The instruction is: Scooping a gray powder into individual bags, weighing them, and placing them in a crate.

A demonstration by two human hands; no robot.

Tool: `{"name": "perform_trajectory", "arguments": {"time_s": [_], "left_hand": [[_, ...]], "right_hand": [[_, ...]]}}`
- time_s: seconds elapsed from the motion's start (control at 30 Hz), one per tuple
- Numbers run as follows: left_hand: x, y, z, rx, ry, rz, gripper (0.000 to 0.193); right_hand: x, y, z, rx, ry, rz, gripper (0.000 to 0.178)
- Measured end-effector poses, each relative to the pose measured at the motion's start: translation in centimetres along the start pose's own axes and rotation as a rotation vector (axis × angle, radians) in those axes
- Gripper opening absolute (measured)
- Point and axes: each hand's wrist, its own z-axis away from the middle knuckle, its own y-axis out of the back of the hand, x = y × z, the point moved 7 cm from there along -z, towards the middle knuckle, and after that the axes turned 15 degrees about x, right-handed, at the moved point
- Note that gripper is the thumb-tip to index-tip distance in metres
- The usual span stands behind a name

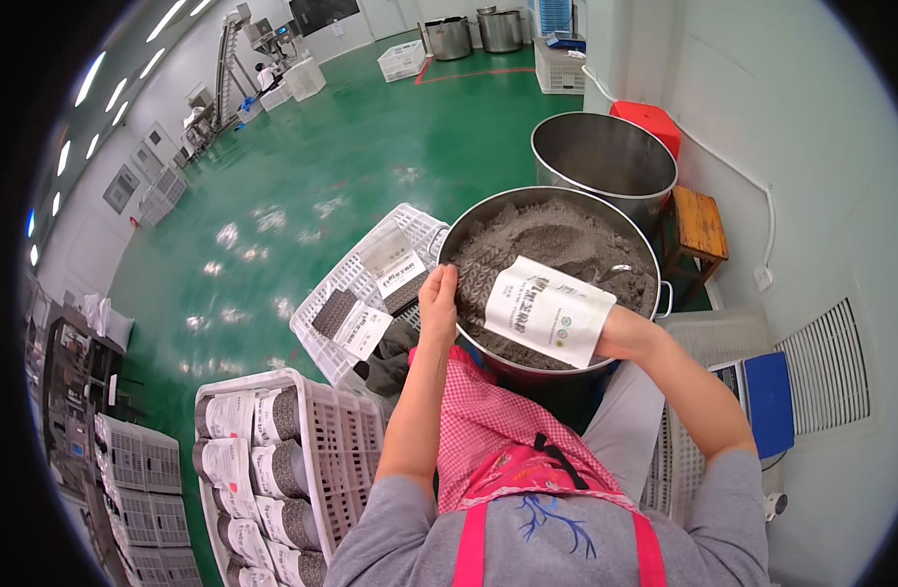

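A white pouch (550, 311) was tilted above the near edge of a steel pot (586, 199) of grey powder (537, 235). The right hand (627, 334) held its right end, fingers hidden; the left hand (438, 293) was narrow, fingers drawn together by the pot's left rim, and I cannot tell whether it gripped anything. A metal scoop (620, 272) lay toward the pot's right edge. Beyond that rim's left side, a white crate (322, 279) carried at least 2 flat-looking pouches (390, 262), probably left to do. Plump pouches (229, 460) lined the lower-left crate (346, 430), apparently done; much powder remained.
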Motion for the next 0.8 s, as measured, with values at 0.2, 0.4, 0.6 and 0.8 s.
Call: {"name": "perform_trajectory", "arguments": {"time_s": [0.2,0.4,0.6,0.8], "left_hand": [[-1.9,1.5,0.8,0.055,0.05,0.047,0.025],[11.4,-3.1,3.6,0.166,-0.932,-0.664,0.029],[19.1,-13.0,10.5,-0.882,-1.031,-0.635,0.051],[16.5,-13.7,9.8,-1.209,-0.906,-0.673,0.019]], "right_hand": [[-5.0,-3.8,4.8,0.189,0.272,0.37,0.046],[-10.9,-7.6,5.0,0.385,0.794,1.473,0.019],[-10.2,-14.4,5.5,-0.097,1.032,1.787,0.01],[-9.8,-16.1,6.5,-0.473,1.112,1.926,0.012]]}}
